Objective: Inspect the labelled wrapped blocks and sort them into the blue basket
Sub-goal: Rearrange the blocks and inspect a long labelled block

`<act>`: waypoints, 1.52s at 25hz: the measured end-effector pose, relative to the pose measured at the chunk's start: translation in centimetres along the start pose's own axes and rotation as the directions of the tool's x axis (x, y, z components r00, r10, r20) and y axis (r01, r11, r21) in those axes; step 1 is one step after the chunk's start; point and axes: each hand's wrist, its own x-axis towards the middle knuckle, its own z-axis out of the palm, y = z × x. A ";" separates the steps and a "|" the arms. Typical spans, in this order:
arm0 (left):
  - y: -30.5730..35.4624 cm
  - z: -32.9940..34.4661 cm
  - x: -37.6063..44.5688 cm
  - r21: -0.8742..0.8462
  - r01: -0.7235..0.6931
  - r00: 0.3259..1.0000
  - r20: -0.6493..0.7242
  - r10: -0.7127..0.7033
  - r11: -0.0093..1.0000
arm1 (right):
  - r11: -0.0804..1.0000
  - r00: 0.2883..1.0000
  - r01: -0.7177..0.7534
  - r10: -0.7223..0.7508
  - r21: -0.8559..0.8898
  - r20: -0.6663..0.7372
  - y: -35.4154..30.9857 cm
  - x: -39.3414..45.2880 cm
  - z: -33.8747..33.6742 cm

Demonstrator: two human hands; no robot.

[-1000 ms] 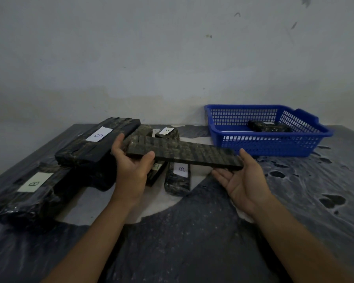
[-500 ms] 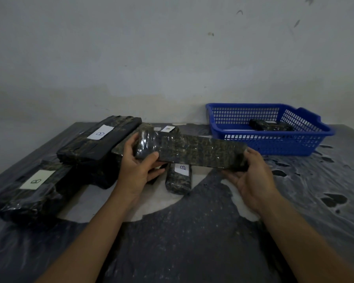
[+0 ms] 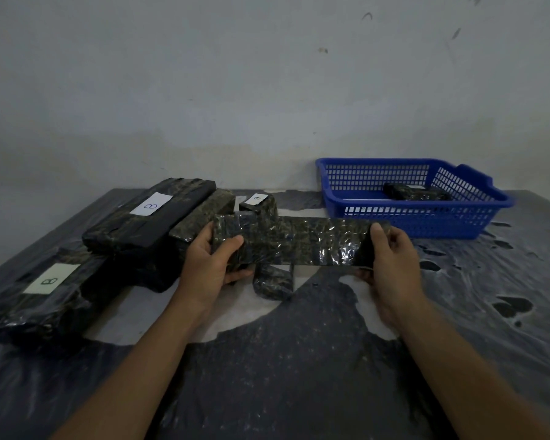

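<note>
Block [image 3: 302,242] held level above bench [image 3: 299,376], left of basket [image 3: 410,214]; left hand [image 3: 210,265] and right hand [image 3: 391,255] each clamp an end, broad face toward camera, likely for label check.

A dark, wrinkled plastic sheet [image 3: 299,360] covers the table, with pale patches [image 3: 146,312] showing. Behind stands a scuffed grey wall [image 3: 235,90].

A long wrapped block [image 3: 302,241] is held flat above the surface [image 3: 299,360], the left hand [image 3: 208,266] at its left end, the right hand [image 3: 391,258] at its right end. More wrapped blocks [image 3: 149,214] lie behind and to the left. The basket [image 3: 407,214] sits behind on the right, with one small block [image 3: 413,192] inside.
</note>
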 end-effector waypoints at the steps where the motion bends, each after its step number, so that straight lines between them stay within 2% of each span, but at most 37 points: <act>1: 0.0 0.1 -0.1 0.008 -0.013 1.000 -0.001 0.013 1.000 | 0.999 0.999 0.029 -0.029 -0.023 -0.013 0.0 -0.1 0.0; 6: -0.4 0.2 -0.2 0.155 -0.099 0.994 -0.024 0.104 0.983 | 0.978 0.990 0.135 -0.139 -0.159 -0.013 0.1 -1.0 0.2; 10: -0.3 0.1 -0.2 0.168 -0.110 0.994 -0.004 0.112 0.980 | 0.938 0.983 0.168 -0.181 -0.304 -0.015 0.4 -1.3 0.4; 17: 0.0 0.3 -0.2 0.020 0.007 1.000 0.002 -0.007 1.000 | 0.937 0.978 0.161 -0.193 -0.312 -0.074 0.0 -1.7 0.7; 20: 0.3 0.7 -0.7 -0.168 0.062 0.993 0.105 -0.045 0.984 | 0.955 0.985 0.107 -0.140 -0.277 -0.103 0.2 -1.4 0.5; 21: 0.3 0.8 -0.8 -0.177 0.066 0.991 0.127 -0.043 0.982 | 0.960 0.985 0.096 -0.129 -0.263 -0.111 0.2 -1.4 0.4; 23: 0.1 0.9 -1.0 -0.032 0.012 0.995 0.099 -0.009 0.999 | 0.963 0.985 0.114 -0.141 -0.245 -0.098 0.2 -1.2 0.2; 25: 0.0 0.7 -0.8 0.069 -0.042 0.998 0.058 0.038 0.997 | 0.960 0.986 0.157 -0.166 -0.234 -0.019 0.1 -1.3 0.3; 28: 0.1 -0.1 -0.5 0.057 -0.055 0.998 0.030 0.053 0.997 | 0.943 0.976 0.208 -0.184 -0.259 0.114 0.3 -1.3 0.6; 31: 0.1 -0.5 -0.4 0.074 -0.060 0.998 0.026 0.058 0.995 | 0.932 0.965 0.240 -0.198 -0.272 0.174 0.3 -1.4 0.4; 36: 0.1 -0.6 -0.5 0.116 -0.104 0.995 0.009 0.104 0.988 | 0.922 0.956 0.275 -0.231 -0.271 0.182 0.3 -1.3 0.2; 38: 0.1 -0.6 -0.6 0.159 -0.163 0.986 0.009 0.164 0.974 | 0.950 0.962 0.248 -0.218 -0.192 0.163 0.3 -1.2 0.1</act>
